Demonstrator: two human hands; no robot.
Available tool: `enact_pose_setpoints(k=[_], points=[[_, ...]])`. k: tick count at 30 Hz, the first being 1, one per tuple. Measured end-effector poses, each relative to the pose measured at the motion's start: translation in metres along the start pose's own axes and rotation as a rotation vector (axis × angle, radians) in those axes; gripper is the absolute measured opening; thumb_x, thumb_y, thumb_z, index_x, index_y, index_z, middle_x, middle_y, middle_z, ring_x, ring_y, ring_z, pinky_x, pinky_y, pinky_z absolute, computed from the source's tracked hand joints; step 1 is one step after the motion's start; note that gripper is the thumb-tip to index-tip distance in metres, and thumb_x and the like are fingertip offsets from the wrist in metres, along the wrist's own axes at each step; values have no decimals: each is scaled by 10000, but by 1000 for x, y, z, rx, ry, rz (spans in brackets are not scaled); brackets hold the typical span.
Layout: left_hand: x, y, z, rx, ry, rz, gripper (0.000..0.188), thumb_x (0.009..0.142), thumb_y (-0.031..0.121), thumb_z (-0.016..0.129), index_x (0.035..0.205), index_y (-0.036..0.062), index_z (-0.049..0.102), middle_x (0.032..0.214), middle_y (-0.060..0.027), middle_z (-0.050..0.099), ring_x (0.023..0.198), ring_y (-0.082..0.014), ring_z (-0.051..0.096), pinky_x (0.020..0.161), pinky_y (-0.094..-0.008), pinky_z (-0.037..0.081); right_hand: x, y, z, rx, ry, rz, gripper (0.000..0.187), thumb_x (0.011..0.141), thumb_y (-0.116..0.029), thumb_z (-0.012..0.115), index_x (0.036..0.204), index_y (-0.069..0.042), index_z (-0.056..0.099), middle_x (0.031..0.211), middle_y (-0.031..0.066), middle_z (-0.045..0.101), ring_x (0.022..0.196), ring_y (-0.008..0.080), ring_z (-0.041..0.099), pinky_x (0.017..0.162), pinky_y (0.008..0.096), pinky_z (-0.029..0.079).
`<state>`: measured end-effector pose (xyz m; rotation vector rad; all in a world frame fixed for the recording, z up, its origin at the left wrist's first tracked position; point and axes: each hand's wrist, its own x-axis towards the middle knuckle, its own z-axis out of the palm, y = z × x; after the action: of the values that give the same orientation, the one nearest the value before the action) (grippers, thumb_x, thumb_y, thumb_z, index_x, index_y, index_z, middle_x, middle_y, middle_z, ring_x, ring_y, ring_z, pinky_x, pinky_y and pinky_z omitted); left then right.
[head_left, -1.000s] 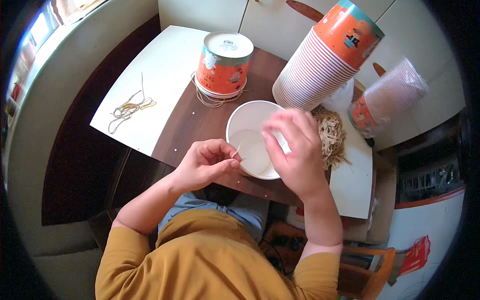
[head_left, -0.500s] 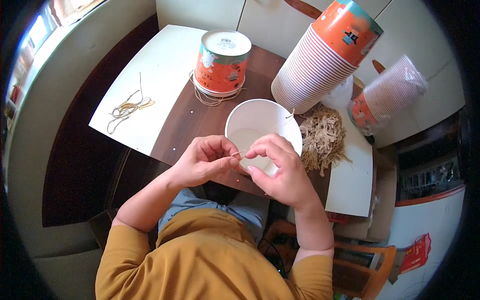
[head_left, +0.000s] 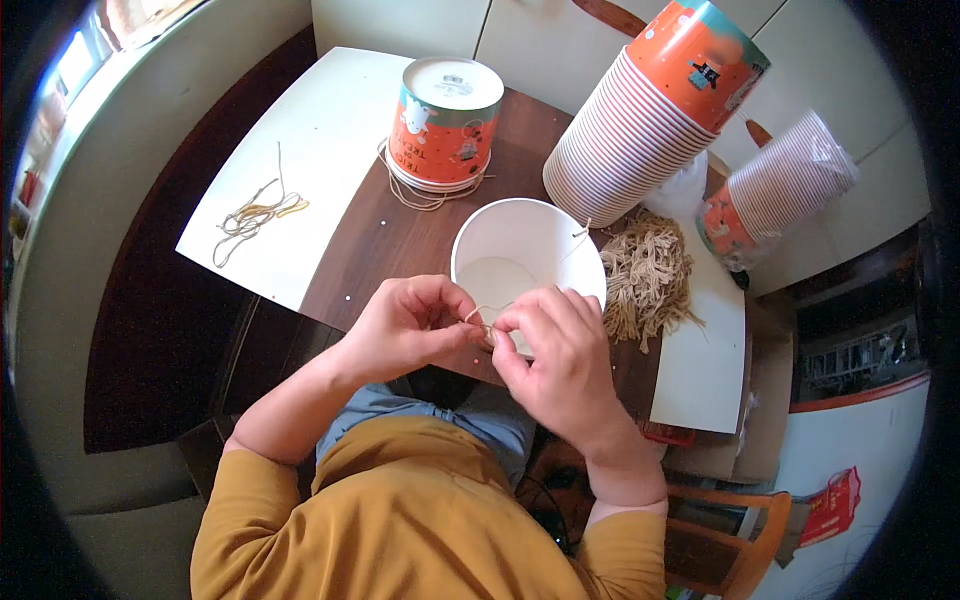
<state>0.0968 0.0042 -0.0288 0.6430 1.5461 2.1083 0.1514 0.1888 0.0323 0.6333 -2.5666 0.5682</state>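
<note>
String [head_left: 482, 307] looks thin, soft and limp, so I'd guess it weighs next to nothing and won't break easily, but a loose end could slip away. Best hold is a tight fingertip pinch near the end. It's at about 7 o'clock on the open bucket [head_left: 490, 228]. Left hand [head_left: 422, 318] has it nipped between thumb and forefinger, and the right hand [head_left: 560, 342] has its fingertips closed on it too, just beside the left ones. Can't tell if either is on the rim as well

Bucket looks like light, stiffish paper that'd probably dent if squeezed, so I'd take it by the rim. There's a knot [head_left: 584, 231] at its 2 o'clock. Inside I only see the pale bottom, part hidden by the hands

Going round from there: upside-down bucket [head_left: 442, 145] at 11, contents hidden, nested stack [head_left: 625, 140] at 1, wrapped stack [head_left: 780, 190] in clear plastic between 2 and 3, heap of string [head_left: 648, 275] at 3, small tangle [head_left: 255, 217] past 9
</note>
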Motion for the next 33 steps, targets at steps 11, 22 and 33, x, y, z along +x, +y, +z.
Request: enact_pose_setpoints(k=[11, 22, 33], points=[[-24, -13, 19, 988, 395, 801, 249, 669, 11, 747, 878, 83, 631, 825, -40, 664, 677, -191, 601, 640, -311, 433, -39, -41, 42, -80, 242, 124, 182, 793, -33, 672, 959, -14, 600, 832, 85, 572, 637, 234, 602, 543, 317, 483], [-33, -32, 24, -61, 446, 75, 102, 862, 28, 683, 908, -42, 625, 867, -88, 690, 813, -113, 655, 716, -233, 551, -43, -29, 64, -135, 344, 133, 166, 780, 13, 687, 935, -16, 634, 795, 89, 595, 657, 254, 622, 580, 355, 505], [-29, -33, 11, -313, 408, -22, 93, 851, -5, 669, 907, -28, 599, 882, -100, 680, 816, -141, 662, 753, -267, 554, -27, -16, 69, 543, 149, 318, 131, 852, 30, 587, 973, 43, 637, 911, 130, 636, 780, 266, 664, 688, 312, 536]])
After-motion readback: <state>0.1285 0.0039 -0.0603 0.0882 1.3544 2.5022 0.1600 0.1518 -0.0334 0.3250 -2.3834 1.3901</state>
